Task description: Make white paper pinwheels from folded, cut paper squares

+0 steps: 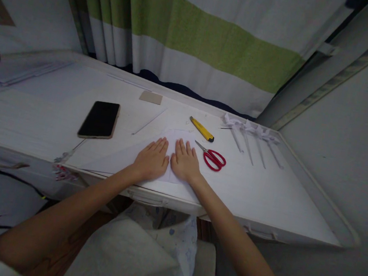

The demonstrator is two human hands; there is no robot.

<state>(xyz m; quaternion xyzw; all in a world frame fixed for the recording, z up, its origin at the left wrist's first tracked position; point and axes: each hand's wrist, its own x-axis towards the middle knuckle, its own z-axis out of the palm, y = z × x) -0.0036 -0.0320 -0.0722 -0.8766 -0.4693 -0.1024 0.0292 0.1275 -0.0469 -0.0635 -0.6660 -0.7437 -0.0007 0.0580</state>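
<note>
Paper [118, 159] is pressed flat at the front edge of the counter [264, 196] by the left hand [152, 158] and the right hand [186, 161], both laid palm down, side by side, with fingers straight. Red scissors [206, 151] are placed just beside the right hand, with a yellow cutter [202, 129] set behind them toward the back edge. Paper sticks [250, 128] are lined up by the back right corner.
</note>
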